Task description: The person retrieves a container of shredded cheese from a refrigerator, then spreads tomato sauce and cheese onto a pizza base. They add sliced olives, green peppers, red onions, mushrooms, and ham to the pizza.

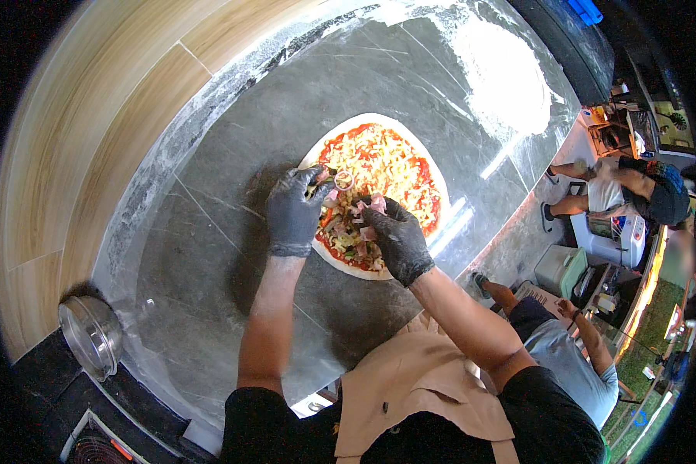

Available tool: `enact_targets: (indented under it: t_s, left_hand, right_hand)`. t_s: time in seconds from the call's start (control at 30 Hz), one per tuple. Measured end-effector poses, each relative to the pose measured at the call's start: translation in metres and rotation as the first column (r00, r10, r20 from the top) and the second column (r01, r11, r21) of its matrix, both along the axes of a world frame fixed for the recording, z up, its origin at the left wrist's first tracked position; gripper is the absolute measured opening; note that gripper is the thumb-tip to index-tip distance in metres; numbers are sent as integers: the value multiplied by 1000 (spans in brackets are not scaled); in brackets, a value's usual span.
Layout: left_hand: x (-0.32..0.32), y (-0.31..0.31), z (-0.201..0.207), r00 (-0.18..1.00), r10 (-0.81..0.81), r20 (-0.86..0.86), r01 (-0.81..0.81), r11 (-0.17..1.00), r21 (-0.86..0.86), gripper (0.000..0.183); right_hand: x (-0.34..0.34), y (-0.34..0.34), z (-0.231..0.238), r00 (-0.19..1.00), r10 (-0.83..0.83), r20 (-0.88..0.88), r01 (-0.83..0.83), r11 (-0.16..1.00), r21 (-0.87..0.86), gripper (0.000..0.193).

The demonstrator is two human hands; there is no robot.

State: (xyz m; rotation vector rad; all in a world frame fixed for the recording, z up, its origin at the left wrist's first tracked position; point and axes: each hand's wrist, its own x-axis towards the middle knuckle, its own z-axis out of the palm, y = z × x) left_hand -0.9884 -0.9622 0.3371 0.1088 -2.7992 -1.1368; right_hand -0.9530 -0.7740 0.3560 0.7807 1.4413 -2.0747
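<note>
An uncooked pizza (387, 158) lies flat on the grey stone counter, spread with red sauce and shredded cheese inside a pale dough rim. Chopped toppings (348, 236), with pink ham pieces among them, cover its near left part. Both hands wear black gloves. Over the pizza's left edge, my left hand (295, 209) is closed on mixed toppings, an onion ring showing at its fingertips. Above the near right part, my right hand (396, 240) pinches pink ham pieces (373, 205). The palms of both hands are hidden.
White flour (503, 81) is heaped at the counter's far right. A round clear bowl (91, 336) stands at the near left corner, beside a wood-look wall (124, 124). To the right, one person (634, 185) is near white equipment and another (564, 348) stands close to my right arm.
</note>
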Motion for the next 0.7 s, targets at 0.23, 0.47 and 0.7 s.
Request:
enact_targets:
  t_s: [0.23, 0.47, 0.7]
  left_hand:
    - [35, 15, 15, 982, -191, 8, 187, 967, 173, 35]
    - [49, 28, 3, 985, -80, 150, 33, 955, 294, 24]
    - [62, 10, 3, 979, -13, 204, -35, 972, 232, 23]
  right_hand:
    - [-1, -2, -6, 995, -57, 82, 63, 996, -68, 25]
    - [14, 4, 6, 994, 112, 16, -112, 992, 57, 33]
    - [26, 20, 10, 990, 107, 93, -109, 994, 17, 40]
